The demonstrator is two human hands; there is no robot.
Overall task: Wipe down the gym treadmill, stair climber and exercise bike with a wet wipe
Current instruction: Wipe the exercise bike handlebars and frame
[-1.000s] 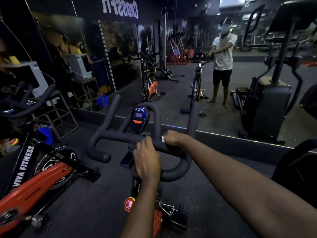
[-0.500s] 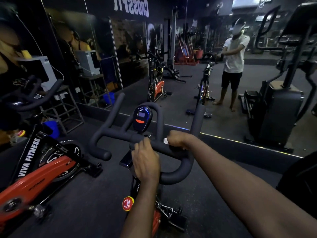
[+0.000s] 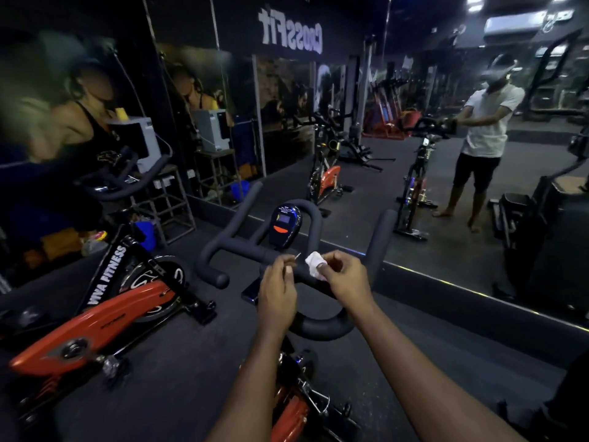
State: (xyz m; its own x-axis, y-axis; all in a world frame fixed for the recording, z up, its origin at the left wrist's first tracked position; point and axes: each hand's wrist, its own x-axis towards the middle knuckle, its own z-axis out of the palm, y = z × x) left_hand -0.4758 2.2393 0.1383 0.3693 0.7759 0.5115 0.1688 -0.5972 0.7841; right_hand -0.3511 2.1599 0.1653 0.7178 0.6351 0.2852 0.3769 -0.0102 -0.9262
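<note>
Two bikes stand on this side of the wall mirror (image 3: 357, 186): the exercise bike (image 3: 294, 413) directly in front, of which mainly the black handlebar (image 3: 325, 327) and its one small console (image 3: 284, 224) show, and a second bike (image 3: 105, 314), red and black, to the left. Only one wet wipe (image 3: 314, 268) is visible, a small white crumpled wad held just above the middle of the handlebar. The right hand (image 3: 345, 279) pinches it between thumb and fingers. The left hand (image 3: 277, 291) hangs just beside it with the fingers curled inward; whether they hold a corner of the wipe I cannot tell. The wipe looks light, soft and limp, probably a little slippery from its moisture. I judge it better to take it by a full fold than by a thin edge, which may tear.
</note>
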